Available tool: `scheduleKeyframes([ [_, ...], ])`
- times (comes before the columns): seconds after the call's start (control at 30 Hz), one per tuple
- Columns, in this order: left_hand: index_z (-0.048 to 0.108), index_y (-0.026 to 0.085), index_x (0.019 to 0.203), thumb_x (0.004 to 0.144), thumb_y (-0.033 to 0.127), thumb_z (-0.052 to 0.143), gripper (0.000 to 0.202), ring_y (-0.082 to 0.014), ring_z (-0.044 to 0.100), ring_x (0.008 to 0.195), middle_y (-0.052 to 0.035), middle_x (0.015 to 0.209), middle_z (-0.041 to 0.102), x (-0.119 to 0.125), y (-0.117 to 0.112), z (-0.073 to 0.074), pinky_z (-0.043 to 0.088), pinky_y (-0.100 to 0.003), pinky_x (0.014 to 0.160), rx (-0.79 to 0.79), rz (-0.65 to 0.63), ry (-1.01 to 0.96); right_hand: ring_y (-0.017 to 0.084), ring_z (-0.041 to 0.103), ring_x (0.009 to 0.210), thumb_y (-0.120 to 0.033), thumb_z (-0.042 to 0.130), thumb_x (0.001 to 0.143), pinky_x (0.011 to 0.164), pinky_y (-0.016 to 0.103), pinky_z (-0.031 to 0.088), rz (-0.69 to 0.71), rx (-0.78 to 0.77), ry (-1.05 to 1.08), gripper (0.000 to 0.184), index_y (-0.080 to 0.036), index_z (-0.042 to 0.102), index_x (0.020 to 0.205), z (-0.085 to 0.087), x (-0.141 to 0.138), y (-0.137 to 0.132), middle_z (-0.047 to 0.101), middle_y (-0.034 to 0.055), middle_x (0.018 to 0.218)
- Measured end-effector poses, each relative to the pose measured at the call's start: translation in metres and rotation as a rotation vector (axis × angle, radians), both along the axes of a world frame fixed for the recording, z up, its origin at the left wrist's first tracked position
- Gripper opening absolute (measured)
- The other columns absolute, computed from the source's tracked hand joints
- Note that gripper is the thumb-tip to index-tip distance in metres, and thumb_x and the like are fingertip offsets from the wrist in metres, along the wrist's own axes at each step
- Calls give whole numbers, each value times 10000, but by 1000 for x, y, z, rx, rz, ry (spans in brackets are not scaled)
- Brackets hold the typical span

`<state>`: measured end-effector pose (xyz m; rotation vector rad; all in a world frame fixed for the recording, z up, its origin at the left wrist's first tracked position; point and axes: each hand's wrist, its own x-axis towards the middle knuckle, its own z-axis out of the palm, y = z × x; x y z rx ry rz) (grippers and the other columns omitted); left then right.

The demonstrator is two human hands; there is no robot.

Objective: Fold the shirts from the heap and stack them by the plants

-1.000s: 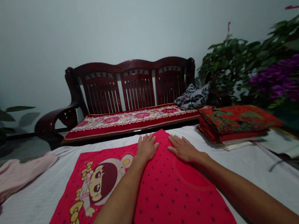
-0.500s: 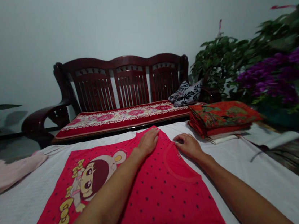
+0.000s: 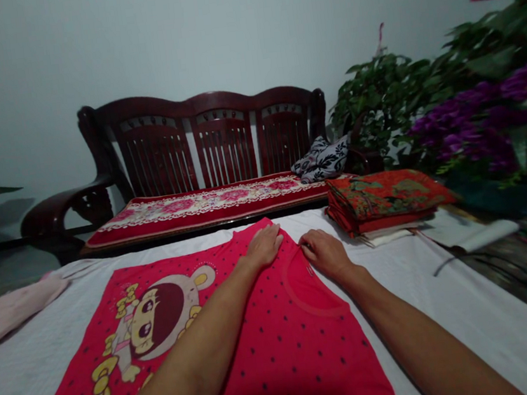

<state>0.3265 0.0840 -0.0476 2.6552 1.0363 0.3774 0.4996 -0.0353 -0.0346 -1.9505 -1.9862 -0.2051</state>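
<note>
Red dotted shirt (image 3: 286, 348) with a cartoon girl print is spread flat on the white-covered worktop (image 3: 450, 309). Left hand (image 3: 264, 247) lies open, palm down on the far edge of the fabric. Right hand (image 3: 324, 254) is just beside it, fingers curled and pinching the shirt's edge by the neckline. Folded red patterned cloths (image 3: 383, 199) sit stacked near the right hand, pink garment (image 3: 12, 305) way off left.

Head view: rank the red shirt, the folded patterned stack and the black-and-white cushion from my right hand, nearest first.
1. red shirt: gripped at the neckline by the right hand.
2. folded patterned stack: on the table, to the right.
3. black-and-white cushion: behind, on the bench.
</note>
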Motion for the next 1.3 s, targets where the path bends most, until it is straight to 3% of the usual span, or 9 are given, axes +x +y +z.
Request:
scheduleKeyframes([
  [0.4,366,211,1537,915,718,401,804,-323,203,1523,-130,1630,307,7,0,-3,136,-504,1223,64,-5,142,237,587,963,-211,502,950,826,321,380,97,-82,-176,207,-191,703,992,11,8,-10,701,97,983],
  [0.53,350,220,1544,894,753,385,841,-341,182,1526,-139,1633,294,7,-1,-2,126,-555,1211,59,-5,150,238,610,1001,-144,495,885,895,328,408,32,-44,-70,255,-184,717,1004,12,4,-9,715,100,1006],
  [0.63,335,226,1551,887,762,384,855,-344,183,1525,-136,1641,275,6,-2,-1,122,-563,1210,63,-4,167,215,604,1145,-110,415,876,1023,329,412,25,27,95,399,-171,695,1154,7,-5,-3,703,101,1191],
  [0.7,333,219,1553,891,750,388,851,-347,187,1524,-139,1648,253,7,-2,-1,121,-563,1212,64,-7,171,196,540,1288,-168,345,936,1125,342,362,77,17,161,473,-170,620,1320,2,-12,0,624,93,1377],
  [0.8,311,232,1563,901,720,404,828,-328,149,1537,-127,1665,194,6,0,3,95,-548,1221,30,-15,195,219,381,1448,-371,257,1022,1213,415,257,110,-137,154,565,-140,445,1502,-5,-18,-1,432,113,1562],
  [0.9,294,240,1570,883,717,453,851,-313,100,1547,-117,1671,161,2,7,6,87,-529,1226,-47,-69,237,248,250,1511,-501,214,1030,1236,477,176,116,-284,83,666,-120,333,1563,-9,-15,-7,303,127,1622],
  [1.0,327,246,1557,933,674,402,761,-285,127,1545,-99,1665,203,-9,16,7,116,-478,1229,-53,-111,230,253,202,1525,-494,232,1030,1236,516,138,110,-307,2,641,-174,301,1581,-7,-9,-10,265,99,1637],
  [1.1,356,249,1543,991,604,322,657,-282,179,1534,-94,1655,247,-23,21,7,139,-460,1221,43,0,188,271,210,1522,-486,242,1029,1226,554,135,92,-314,-29,630,-190,304,1581,-4,-7,-12,263,103,1636],
  [1.3,423,199,1497,1020,505,327,575,-338,273,1491,-144,1598,365,-49,11,11,190,-517,1197,142,384,155,258,167,1533,-493,227,1031,1230,540,126,55,-326,21,639,-182,278,1587,-4,-9,-11,221,94,1653],
])
